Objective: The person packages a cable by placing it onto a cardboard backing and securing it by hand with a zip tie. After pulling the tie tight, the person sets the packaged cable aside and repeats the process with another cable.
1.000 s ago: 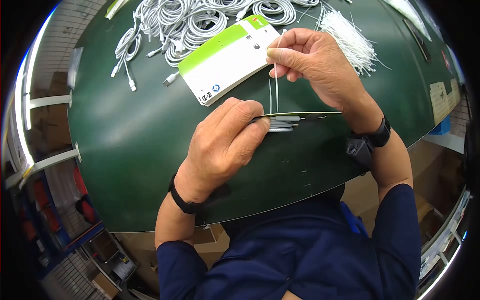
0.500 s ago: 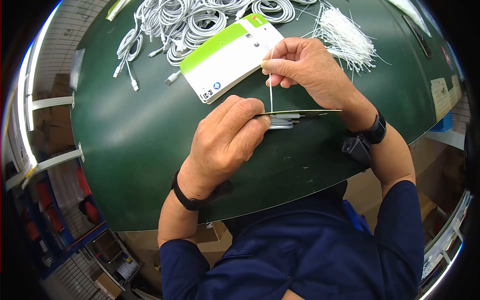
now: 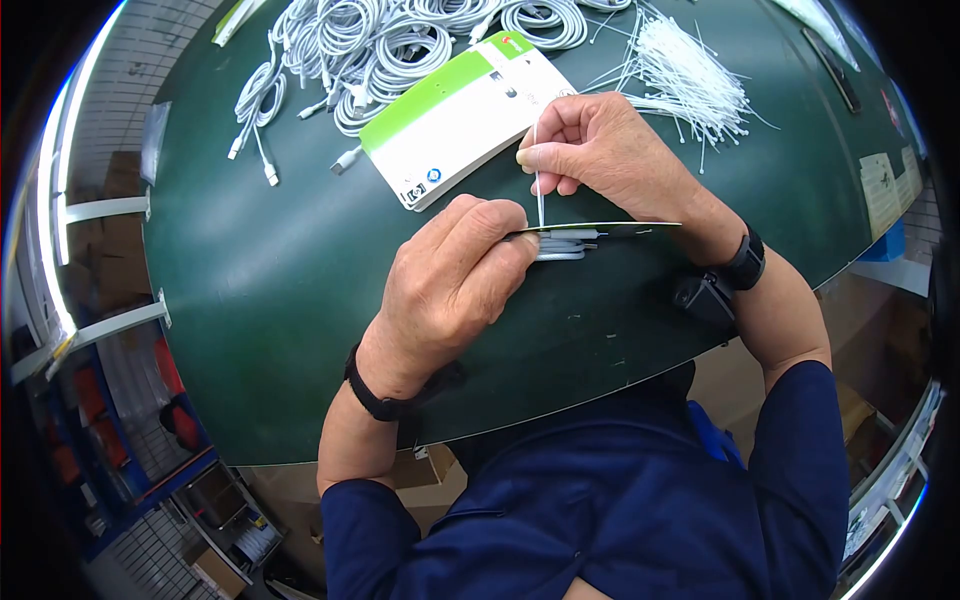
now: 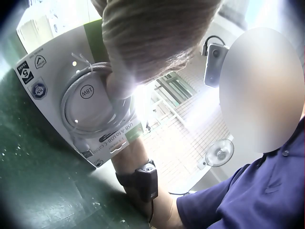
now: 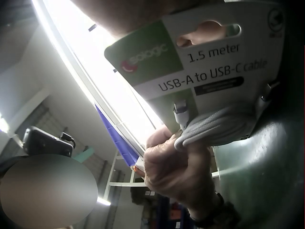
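Observation:
My left hand grips a packaging card, held flat and seen edge-on, with a coiled grey cable pressed under it. In the right wrist view the card reads "USB-A to USB-C cable" and the left hand's fingers curl round the cable. My right hand pinches a thin white zip tie that stands up from the card. The left wrist view shows the card's back with the cable coil.
A stack of green-and-white cards lies on the green table just beyond my hands. Several coiled white cables are heaped at the far edge, with a pile of white zip ties to their right.
My right hand has come down along the zip tie toward the card, so less tie shows between fingers and card. The left hand has kept its grip.

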A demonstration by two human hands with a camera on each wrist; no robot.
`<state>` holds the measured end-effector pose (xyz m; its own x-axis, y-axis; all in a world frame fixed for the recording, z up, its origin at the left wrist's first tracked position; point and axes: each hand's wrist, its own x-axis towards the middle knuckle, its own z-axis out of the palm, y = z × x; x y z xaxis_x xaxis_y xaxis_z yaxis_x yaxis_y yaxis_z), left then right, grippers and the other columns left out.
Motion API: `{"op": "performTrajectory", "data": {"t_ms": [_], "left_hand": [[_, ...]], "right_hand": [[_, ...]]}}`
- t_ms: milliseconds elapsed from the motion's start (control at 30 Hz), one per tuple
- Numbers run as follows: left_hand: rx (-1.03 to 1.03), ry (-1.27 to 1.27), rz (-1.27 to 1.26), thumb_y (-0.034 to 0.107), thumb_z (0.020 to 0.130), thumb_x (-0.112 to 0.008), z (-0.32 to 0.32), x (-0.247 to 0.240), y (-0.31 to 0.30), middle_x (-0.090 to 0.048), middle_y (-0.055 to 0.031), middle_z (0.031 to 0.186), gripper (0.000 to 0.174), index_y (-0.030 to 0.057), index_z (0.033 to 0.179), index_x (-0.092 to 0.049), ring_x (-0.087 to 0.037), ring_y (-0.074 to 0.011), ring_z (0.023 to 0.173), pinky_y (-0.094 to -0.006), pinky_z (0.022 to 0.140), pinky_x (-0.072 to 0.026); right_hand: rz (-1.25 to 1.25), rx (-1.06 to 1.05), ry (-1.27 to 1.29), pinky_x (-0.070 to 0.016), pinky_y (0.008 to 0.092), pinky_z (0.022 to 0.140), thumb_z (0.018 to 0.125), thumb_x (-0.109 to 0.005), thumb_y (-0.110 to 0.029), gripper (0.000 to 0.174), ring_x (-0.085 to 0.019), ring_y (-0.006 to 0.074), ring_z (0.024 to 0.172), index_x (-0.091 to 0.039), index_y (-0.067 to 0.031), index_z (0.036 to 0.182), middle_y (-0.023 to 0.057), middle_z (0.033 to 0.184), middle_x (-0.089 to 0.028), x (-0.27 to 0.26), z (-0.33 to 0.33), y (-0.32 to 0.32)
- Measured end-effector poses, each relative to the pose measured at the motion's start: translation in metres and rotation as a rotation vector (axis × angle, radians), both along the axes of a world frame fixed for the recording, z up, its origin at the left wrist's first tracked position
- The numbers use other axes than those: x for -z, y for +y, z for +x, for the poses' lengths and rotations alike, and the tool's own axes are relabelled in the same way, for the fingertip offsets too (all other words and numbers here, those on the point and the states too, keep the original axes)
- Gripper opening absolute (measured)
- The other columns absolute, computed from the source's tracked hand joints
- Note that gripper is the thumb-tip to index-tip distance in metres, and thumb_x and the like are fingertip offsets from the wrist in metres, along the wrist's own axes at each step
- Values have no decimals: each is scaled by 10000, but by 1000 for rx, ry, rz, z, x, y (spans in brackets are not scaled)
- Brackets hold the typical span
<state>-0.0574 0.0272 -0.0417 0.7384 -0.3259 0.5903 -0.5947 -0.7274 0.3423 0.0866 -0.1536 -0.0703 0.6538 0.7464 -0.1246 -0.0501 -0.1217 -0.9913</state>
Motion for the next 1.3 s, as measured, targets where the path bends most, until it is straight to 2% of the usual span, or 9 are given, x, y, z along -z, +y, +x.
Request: {"op": "performTrajectory", "data": {"t_ms": [167,300,500,600,733,867,1100,1200,1300], "left_hand": [[-3,-1,-2,-108,663,-818,0,-1,0,-681,-103,943,289,3,894,-685,-691,-251,792,-342,663,-576],[0,-7,-10,-103,668,-819,0,-1,0,-687,-104,952,284,3,899,-692,-692,-249,793,-341,662,-575],[-16,13,20,-90,687,-810,2,-4,-1,-702,-109,984,252,-1,889,-688,-713,-250,814,-343,677,-593],[-17,12,43,-79,689,-804,3,-5,-2,-715,-112,1006,238,-1,880,-685,-727,-248,831,-340,693,-607],[-17,27,99,-60,685,-801,4,-8,-1,-730,-105,1010,225,4,862,-678,-733,-237,826,-330,691,-610],[-26,14,119,-47,684,-802,3,-6,0,-735,-84,977,218,17,849,-676,-733,-226,799,-317,669,-602],[-10,31,15,-53,662,-802,5,-5,2,-745,-65,926,247,51,843,-671,-740,-217,777,-325,653,-595],[-12,47,-69,-62,660,-794,8,-1,5,-754,-66,908,252,62,841,-670,-746,-224,771,-336,660,-597],[-24,108,-181,-74,682,-772,9,-1,8,-766,-85,923,235,51,860,-684,-753,-242,781,-340,678,-598]], "right_hand": [[72,-86,58,-572,199,651,967,-765,-119,149,-730,88,752,-737,27,983,71,867,-756,3,1,2],[169,-289,231,-572,217,687,948,-787,-142,143,-695,85,775,-741,-9,971,44,873,-739,-9,4,-3],[67,-203,261,-566,202,624,1009,-706,-137,146,-699,78,708,-719,8,1016,42,832,-721,-17,3,-2],[60,-199,347,-568,202,601,1045,-684,-212,228,-704,71,693,-729,11,1036,30,826,-721,-15,6,-5],[36,-359,188,-557,200,668,1064,-666,-246,289,-662,41,732,-780,18,1034,14,830,-726,-8,10,-7],[41,-400,236,-517,195,666,979,-770,-186,213,-624,42,718,-782,15,1048,4,842,-719,-9,12,-6],[27,-421,286,-510,191,659,944,-792,-141,260,-625,45,714,-742,24,1139,12,888,-723,-9,13,-4],[-17,-382,234,-519,196,658,963,-756,-113,262,-648,54,728,-726,26,1182,18,895,-730,-16,15,-5],[-53,-144,138,-523,201,678,982,-719,-96,269,-674,66,776,-711,19,1225,33,947,-744,-33,20,-11]]}}
